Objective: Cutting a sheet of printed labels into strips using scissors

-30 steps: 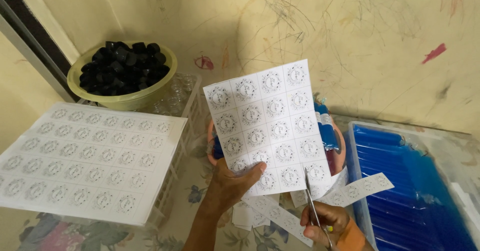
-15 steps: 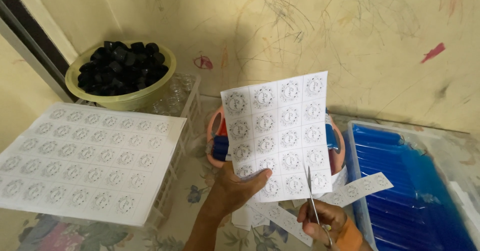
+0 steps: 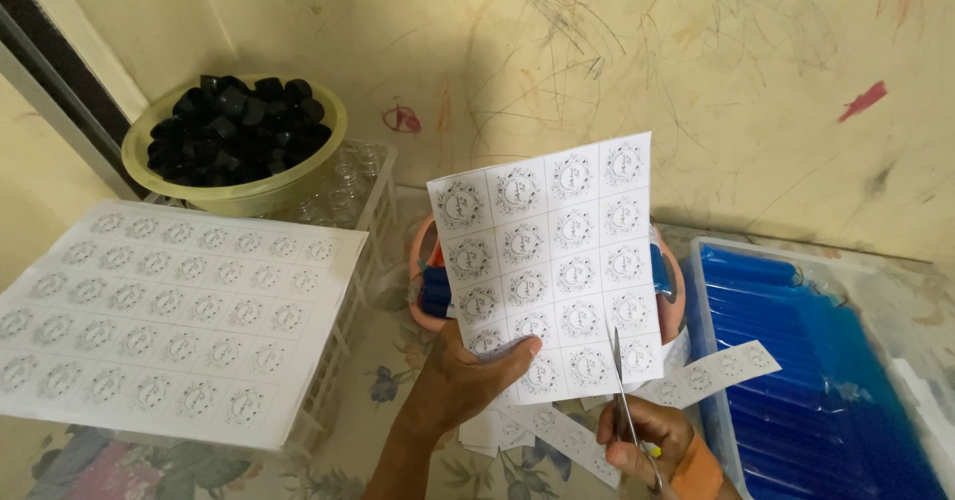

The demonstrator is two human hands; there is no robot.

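A sheet of round printed labels [image 3: 552, 261] is held upright by the left hand [image 3: 460, 376], pinched at its near left corner with the thumb across the front. Scissors [image 3: 624, 410] are gripped in the right hand [image 3: 647, 440], fingers closed round the handles, blades pointed up and set into the sheet's near edge, right of centre. Cut label strips [image 3: 711, 373] are seen lying just below and right of the sheet, more [image 3: 557, 432] between the two hands. Behind the sheet an orange tub [image 3: 674, 291] of blue tubes is partly hidden. To the right, a clear bin [image 3: 811, 361] of blue tubes is noted. To the left, a larger label sheet [image 3: 169, 316] is laid over a white crate [image 3: 343, 331]; far left, a green bowl [image 3: 239, 142] of black caps is set upon it. A floral cloth [image 3: 383, 386] is seen beneath.
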